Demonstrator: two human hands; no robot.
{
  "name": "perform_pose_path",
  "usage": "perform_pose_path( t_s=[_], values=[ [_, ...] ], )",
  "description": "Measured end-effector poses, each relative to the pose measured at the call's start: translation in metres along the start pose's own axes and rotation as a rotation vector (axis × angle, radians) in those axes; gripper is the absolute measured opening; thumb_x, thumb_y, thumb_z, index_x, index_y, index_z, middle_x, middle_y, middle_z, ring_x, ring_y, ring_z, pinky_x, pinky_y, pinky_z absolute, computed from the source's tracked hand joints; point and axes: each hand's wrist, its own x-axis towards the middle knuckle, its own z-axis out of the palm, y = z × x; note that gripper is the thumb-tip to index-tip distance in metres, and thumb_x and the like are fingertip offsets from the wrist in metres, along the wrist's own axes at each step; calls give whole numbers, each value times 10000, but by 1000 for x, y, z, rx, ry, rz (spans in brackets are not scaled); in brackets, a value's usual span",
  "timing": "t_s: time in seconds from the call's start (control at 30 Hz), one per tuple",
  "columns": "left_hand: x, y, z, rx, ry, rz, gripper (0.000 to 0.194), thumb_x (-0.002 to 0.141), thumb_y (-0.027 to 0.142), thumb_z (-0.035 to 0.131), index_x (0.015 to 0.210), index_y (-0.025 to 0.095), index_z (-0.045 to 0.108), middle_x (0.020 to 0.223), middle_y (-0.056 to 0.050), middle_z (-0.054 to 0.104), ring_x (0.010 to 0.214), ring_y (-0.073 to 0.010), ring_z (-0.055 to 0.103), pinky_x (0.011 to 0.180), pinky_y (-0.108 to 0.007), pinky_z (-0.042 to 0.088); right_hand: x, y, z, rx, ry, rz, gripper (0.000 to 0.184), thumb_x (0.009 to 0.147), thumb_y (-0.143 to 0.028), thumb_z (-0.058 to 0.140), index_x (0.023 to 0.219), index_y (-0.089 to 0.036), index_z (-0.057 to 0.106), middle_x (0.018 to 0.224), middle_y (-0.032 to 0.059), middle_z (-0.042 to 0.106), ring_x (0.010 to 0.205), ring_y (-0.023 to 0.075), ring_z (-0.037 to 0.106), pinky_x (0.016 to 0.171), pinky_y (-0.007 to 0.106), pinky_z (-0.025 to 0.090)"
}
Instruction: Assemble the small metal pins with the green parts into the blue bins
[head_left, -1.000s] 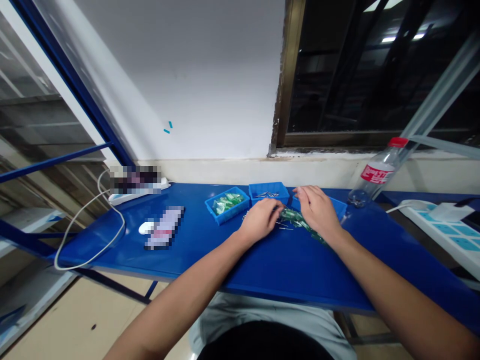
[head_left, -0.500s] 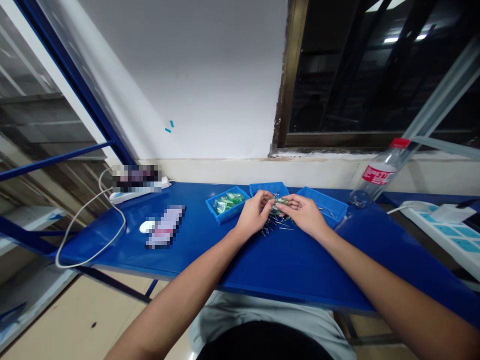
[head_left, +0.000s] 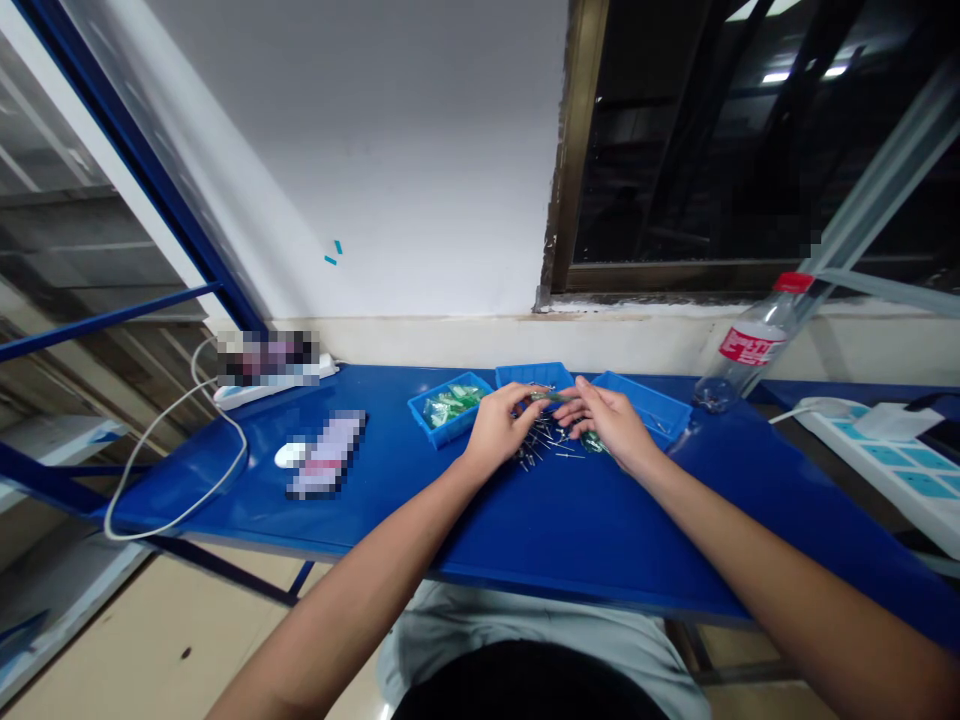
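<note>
My left hand (head_left: 501,425) pinches a small greenish packet (head_left: 553,397) between thumb and fingers; it is seen nearly edge-on and its detail is blurred. Close by on the right, my right hand (head_left: 609,418) has its fingers apart, near the packet's right end. Under both hands lies a loose pile of thin metal pins, like blind rivets (head_left: 541,438). Another green packet (head_left: 592,441) is partly hidden beneath my right hand. To the left, a blue tray (head_left: 448,434) holds several clear bags with green contents (head_left: 454,403).
Behind my hands stands a second blue tray (head_left: 534,374); a third blue tray (head_left: 651,388), with a few pins, is at the right. A red-capped bottle (head_left: 752,345) and power strip (head_left: 877,460) are farther right. A phone (head_left: 330,455), white round object (head_left: 291,455) and white cable (head_left: 244,440) lie left.
My right hand has loosened from the packet and moved slightly away, its fingers spreading. My left hand keeps its pinch. The view has shifted slightly.
</note>
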Motion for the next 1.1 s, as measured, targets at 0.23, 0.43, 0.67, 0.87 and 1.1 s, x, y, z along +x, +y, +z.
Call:
perform_pose_path(
  t_s=[0.23,0.43,0.67,0.87,1.1],
  values=[
    [1,-5,5,-335,11,-246,474,896,379,778,1291,147,655,846,-52,752,753,-168,712,729,-293,586,-7,-9,3,-124,-4,-162,441,800,-561,813,1089,-229,784,1120,86,796,926,243,741,846,393,616],
    [1,-8,7,-347,54,-289,445,867,356,812,1224,154,639,901,-57,745,739,-144,706,691,-260,575,-6,-6,5,-58,-48,-106,438,732,-503,876,1022,-198,755,980,89,807,710,203,723,705,373,621],
    [-3,0,9,-325,-37,-206,356,894,448,777,1087,152,740,1169,-132,729,965,-208,753,859,-341,638,-3,5,2,-61,27,-176,418,690,-465,901,940,-209,686,882,56,765,804,221,749,761,365,641],
    [-3,-7,10,-394,-8,-253,367,889,388,790,1147,142,699,1195,-151,755,1066,-254,750,956,-415,626,-8,0,7,-113,-121,-209,356,772,-402,844,1052,-207,744,1136,102,773,999,248,753,975,435,609],
    [0,-14,11,-490,-26,-287,330,883,381,791,1097,142,715,1068,-115,794,941,-225,762,918,-406,617,-3,4,3,-97,34,-250,526,781,-436,861,1228,-207,703,1078,93,757,991,236,732,909,402,629]
  ],
)
